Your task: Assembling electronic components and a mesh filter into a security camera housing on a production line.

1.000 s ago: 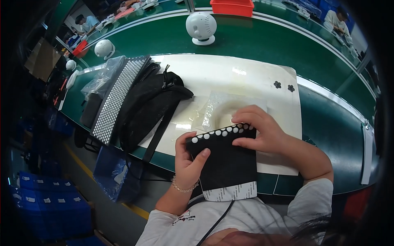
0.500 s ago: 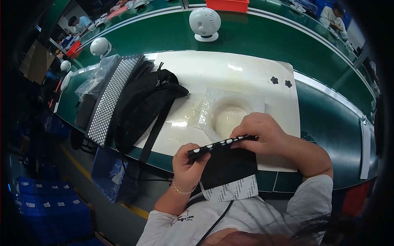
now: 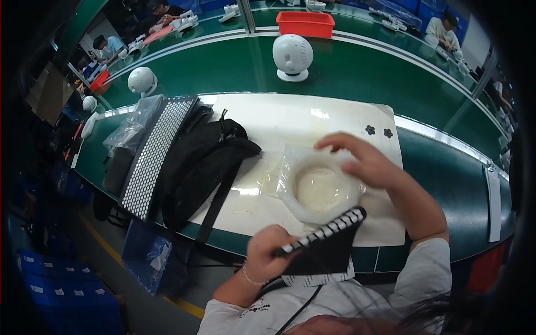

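My left hand (image 3: pixel 267 252) is closed on one end of a black sheet (image 3: pixel 328 254) whose upper edge shows a row of white honeycomb spots. White printed backing paper (image 3: pixel 315 279) hangs from its lower edge, against my shirt. Nothing is in my right hand (image 3: pixel 371 164); its fingers are apart, slightly curled and a bit blurred. It hovers over the right side of a translucent ring-shaped piece (image 3: pixel 285 187), wrapped in clear film, with a round hollow in its middle. The sheet's far end slants up in front of that ring.
Left on the white board (image 3: pixel 268 109) lie a black fabric bag (image 3: pixel 198 167) and honeycomb-patterned strips (image 3: pixel 153 162). Two black flower-shaped pieces (image 3: pixel 379 131) lie right. Beyond, a green conveyor carries round white devices (image 3: pixel 293 56); a red bin (image 3: pixel 305 24) and other people are behind.
My right hand has let go of the black sheet and moved up over the ring. The sheet's right end now slants, held by my left hand alone. The whole view has shifted slightly.
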The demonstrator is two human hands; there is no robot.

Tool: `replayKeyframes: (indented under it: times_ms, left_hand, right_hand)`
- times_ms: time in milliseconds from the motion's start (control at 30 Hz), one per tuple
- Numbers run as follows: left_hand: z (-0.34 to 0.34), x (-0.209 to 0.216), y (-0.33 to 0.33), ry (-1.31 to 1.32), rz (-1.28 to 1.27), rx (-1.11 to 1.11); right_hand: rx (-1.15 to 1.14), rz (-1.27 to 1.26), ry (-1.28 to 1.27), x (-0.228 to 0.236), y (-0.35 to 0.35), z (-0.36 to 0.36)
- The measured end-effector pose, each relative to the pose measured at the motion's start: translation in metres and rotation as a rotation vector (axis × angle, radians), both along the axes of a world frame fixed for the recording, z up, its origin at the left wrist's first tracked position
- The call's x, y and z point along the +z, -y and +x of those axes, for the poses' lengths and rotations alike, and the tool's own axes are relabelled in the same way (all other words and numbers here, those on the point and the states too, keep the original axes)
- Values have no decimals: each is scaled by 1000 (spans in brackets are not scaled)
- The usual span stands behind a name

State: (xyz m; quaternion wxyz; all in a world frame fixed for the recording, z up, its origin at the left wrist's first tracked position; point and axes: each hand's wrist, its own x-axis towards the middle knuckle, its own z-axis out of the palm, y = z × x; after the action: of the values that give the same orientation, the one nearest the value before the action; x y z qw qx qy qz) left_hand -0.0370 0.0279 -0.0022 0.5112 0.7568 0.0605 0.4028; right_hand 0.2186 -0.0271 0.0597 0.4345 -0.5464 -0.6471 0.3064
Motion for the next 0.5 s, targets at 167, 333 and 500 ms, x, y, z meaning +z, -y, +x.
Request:
replayKeyframes:
  times_ms: [167,333,500]
  left_hand:
    - [-4,5,-1,-31,-32,-58]
    - [-5,0,-2,0,-112,-30]
    - [-5,-1,-5,4,-112,-22]
  right_hand:
    - [-284,-211,414,-20,-95,49]
    - [-391,-301,558,-30,-171,83]
    - [-620,-359,807,-68,-196,89]
